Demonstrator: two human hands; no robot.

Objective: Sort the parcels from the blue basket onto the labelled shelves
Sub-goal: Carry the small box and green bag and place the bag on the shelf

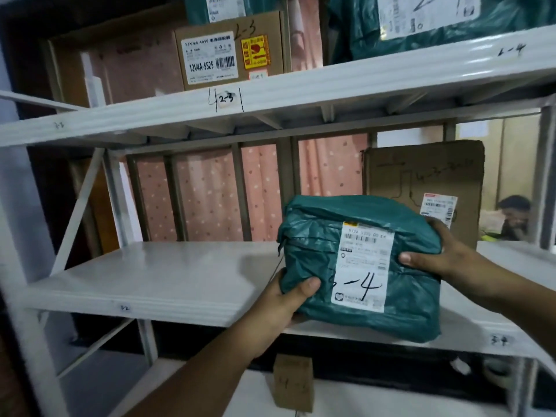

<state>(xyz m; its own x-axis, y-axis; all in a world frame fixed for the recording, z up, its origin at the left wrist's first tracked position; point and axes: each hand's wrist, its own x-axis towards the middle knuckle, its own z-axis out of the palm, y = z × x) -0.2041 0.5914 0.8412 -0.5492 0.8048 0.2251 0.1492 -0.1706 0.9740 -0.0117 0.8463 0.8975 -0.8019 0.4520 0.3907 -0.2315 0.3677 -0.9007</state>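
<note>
We find the green parcel (361, 266), a soft plastic mailer bag, held in both hands over the front edge of the middle shelf (168, 275); whether its underside rests on the board we cannot tell. Its white shipping label (362, 266) faces us, with a barcode near the top and a handwritten mark ending in "-4" across the lower part.

The left hand (285, 305) grips the parcel's lower left corner, thumb pressed onto the front face and the remaining fingers curled out of sight beneath. The right hand (442, 251) clasps the parcel's right side, thumb lying across the front face beside the label and fingers wrapped round the upper right edge.

Directly behind the parcel, to its right, a flat brown cardboard box (421, 176) stands upright on the same shelf, bearing a small printed label and faint handwriting. Left of the parcel the shelf board is bare white. A small tag reading roughly "3-4" (499, 340) sits on the shelf's front lip below and right of the parcel.

Above the parcel runs the upper shelf (301, 94), its lip marked "2-3" (227, 99) up and to the left and "2-4" further right. A brown carton (231, 52) with a printed label stands over the "2-3" mark, and another green bag (421, 25) lies above the parcel. A small brown box (293, 383) sits below the parcel on a lower level.
</note>
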